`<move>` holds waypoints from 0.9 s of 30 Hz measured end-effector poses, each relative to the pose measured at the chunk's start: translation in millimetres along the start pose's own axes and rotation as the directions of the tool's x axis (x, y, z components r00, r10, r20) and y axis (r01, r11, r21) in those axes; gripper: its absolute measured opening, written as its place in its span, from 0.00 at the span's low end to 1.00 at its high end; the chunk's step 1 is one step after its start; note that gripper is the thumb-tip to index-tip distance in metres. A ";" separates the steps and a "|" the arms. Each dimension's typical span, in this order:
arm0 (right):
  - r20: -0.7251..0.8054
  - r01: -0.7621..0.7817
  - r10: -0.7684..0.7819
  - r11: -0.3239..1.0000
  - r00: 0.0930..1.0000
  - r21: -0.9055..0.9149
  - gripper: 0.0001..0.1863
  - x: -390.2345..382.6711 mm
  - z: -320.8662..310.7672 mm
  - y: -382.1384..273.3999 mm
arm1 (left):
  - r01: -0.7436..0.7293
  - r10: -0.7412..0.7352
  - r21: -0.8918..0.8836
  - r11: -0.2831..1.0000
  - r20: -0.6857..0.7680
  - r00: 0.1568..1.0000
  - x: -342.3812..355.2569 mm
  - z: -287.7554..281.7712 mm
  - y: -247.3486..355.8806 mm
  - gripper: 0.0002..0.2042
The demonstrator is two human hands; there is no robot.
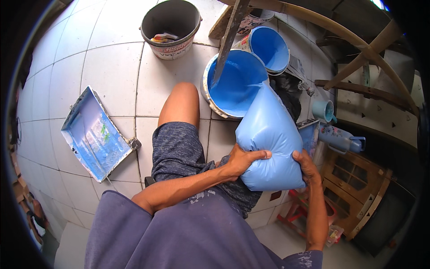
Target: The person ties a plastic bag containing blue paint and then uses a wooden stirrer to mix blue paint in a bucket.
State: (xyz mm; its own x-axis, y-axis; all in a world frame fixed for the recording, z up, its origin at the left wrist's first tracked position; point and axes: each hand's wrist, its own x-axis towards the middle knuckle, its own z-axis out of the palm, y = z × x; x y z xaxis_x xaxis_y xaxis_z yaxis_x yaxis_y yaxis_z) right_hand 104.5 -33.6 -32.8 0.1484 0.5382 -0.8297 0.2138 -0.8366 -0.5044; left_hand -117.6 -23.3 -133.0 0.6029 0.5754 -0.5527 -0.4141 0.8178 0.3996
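A plump, light-blue plastic bag [269, 127] tilts toward a large bucket of blue paint [229, 99], its narrow top over the bucket's opening. My left hand [245, 161] grips the bag's lower left side with the thumb across it, and my right hand [307, 167] holds its lower right side. A long flat stick [225, 49] reaches down into the bucket. Behind that bucket stands a smaller blue-lined bucket [268, 47]. Whether liquid is flowing from the bag is hard to make out.
A paint tray [94, 134] lies at left and a dark bucket [170, 29] stands at the top. Right are a black bag [286, 96], a teal mug [320, 110], a flowered flask [340, 139], a second tray [309, 134], a wooden cabinet [347, 175] and curved wooden bars [340, 31].
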 end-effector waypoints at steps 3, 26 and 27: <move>-0.093 0.176 -0.192 0.973 0.977 -0.150 0.50 18.3 -23.6 5.7 | 0.022 -0.019 -0.079 0.997 0.049 0.999 2.2 -0.3 -3.1 0.29; 0.525 0.794 -0.596 0.460 0.608 -0.398 0.20 168.3 130.8 -223.6 | 0.098 -0.090 -0.071 0.993 0.099 0.991 9.1 -7.1 1.1 0.22; 0.551 0.807 -0.591 0.391 0.589 -0.443 0.19 161.5 128.3 -221.0 | 0.111 -0.101 -0.087 0.990 0.119 0.988 9.9 -8.4 2.1 0.24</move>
State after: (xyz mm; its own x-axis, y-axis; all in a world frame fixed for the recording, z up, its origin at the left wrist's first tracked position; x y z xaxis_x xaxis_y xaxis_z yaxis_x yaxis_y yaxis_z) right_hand -42.6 225.0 -86.0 -0.5705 0.7554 -0.3224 0.6315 0.1524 -0.7603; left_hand -118.3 -15.8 -143.8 0.7181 0.4846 -0.4996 -0.4022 0.8747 0.2704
